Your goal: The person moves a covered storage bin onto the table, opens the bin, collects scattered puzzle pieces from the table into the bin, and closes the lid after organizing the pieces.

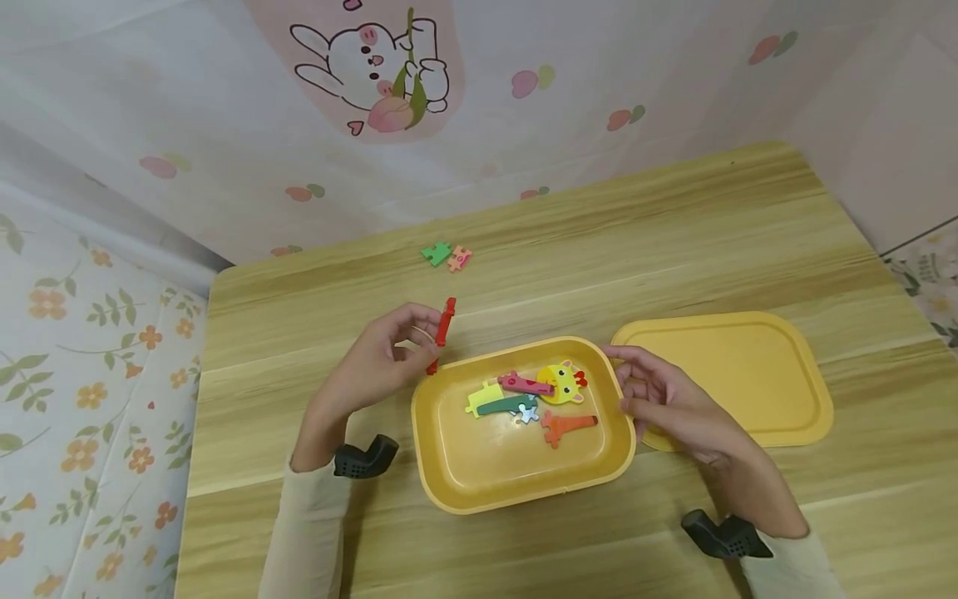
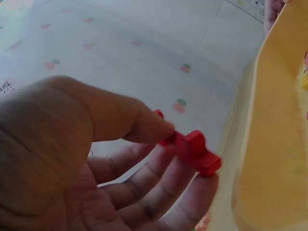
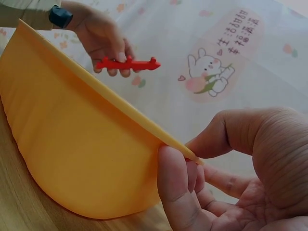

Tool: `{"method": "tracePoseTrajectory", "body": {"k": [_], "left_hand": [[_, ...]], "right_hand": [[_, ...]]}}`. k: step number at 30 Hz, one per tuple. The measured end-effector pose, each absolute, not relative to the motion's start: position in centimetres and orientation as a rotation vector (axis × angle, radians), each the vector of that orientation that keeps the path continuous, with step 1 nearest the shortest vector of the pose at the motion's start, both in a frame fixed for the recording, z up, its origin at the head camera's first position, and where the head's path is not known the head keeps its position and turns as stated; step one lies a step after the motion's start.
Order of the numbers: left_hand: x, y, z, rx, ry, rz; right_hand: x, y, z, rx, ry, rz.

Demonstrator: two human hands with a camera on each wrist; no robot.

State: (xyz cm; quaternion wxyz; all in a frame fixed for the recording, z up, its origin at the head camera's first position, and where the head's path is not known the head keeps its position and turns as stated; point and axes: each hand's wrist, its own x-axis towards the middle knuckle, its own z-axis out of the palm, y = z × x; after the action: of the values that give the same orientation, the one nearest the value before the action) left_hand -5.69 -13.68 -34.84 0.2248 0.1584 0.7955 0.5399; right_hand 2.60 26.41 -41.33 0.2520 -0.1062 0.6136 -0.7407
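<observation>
My left hand (image 1: 382, 358) pinches a red puzzle piece (image 1: 445, 323) between thumb and fingers, just above the left rear corner of a yellow plastic box (image 1: 479, 462). Seen from the left wrist, the red piece (image 2: 195, 150) is held on edge, its knobs showing. On the box's right side my right hand (image 1: 677, 412) grips the rim, thumb and fingers on either side of the wall (image 3: 96, 139). Inside lie a giraffe-head piece (image 1: 557, 383), a pink piece (image 1: 516, 383), a dark green piece (image 1: 501, 406), an orange piece (image 1: 572, 423), a pale yellow piece (image 1: 482, 399) and a light-blue piece (image 1: 527, 413).
A yellow lid (image 1: 737, 378) lies flat on the wooden table (image 1: 651, 233), right of the box and partly behind my right hand. Toward the back edge sit a green puzzle piece (image 1: 436, 254) and a pinkish-orange one (image 1: 460, 259). A printed curtain (image 1: 524, 125) hangs behind the table.
</observation>
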Motion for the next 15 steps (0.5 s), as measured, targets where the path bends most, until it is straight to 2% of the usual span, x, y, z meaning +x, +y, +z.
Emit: {"method": "tracePoseTrajectory", "body": {"k": [15], "left_hand": [[-4.0, -11.3, -34.7, 0.7, 2.125, 1.301]], "right_hand": [[2.5, 26.6, -41.6, -0.296, 1.659, -2.011]]}}
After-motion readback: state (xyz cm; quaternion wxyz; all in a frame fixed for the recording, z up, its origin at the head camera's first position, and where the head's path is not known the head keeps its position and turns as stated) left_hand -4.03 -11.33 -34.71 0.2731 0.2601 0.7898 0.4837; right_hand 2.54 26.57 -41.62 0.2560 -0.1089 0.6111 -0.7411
